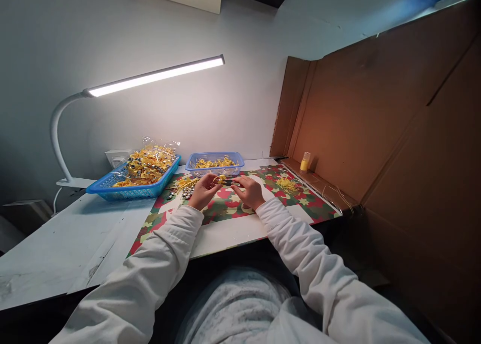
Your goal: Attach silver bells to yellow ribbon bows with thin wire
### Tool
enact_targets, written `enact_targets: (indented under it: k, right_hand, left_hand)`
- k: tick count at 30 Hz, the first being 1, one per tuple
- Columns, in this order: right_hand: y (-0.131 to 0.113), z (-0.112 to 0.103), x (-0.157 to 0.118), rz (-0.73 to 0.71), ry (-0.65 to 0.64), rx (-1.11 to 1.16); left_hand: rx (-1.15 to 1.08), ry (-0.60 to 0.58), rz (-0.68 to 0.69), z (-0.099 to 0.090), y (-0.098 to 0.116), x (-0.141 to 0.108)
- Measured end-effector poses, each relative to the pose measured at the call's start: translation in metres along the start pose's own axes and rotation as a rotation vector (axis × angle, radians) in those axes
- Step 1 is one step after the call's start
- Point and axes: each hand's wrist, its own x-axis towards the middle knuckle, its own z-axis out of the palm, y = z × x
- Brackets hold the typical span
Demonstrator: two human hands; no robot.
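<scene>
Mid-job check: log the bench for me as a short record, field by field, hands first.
Left hand: holding a small yellow piece
Right hand: at a small dark item; grip unclear
Beside left hand: small shiny pieces
Far left: large blue basket, heaped with yellow pieces
Beyond hands: small blue basket, also holding yellow pieces
Right: yellow strands; yellow bottle, upright
Lamp: lit

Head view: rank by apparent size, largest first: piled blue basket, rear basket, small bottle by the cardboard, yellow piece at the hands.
1. Piled blue basket
2. Rear basket
3. Small bottle
4. Yellow piece, partly covered by fingers, so its full size is unsure
</scene>
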Motion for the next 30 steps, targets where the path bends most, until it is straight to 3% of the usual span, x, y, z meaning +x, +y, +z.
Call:
enact_targets:
  k: [12,30]
  right_hand:
    - [-0.0011,-0.0010,0.0002,0.069,0.038,0.121]
    - [-0.0020,-0.0034,0.0014,-0.050,-0.088,-0.158]
  left_hand:
    - [-0.007,-0.023,0.006,0.0018,0.0045,-0.0002]
    - [0.006,-0.009,-0.033,0.0023,0.0065,-0.0015]
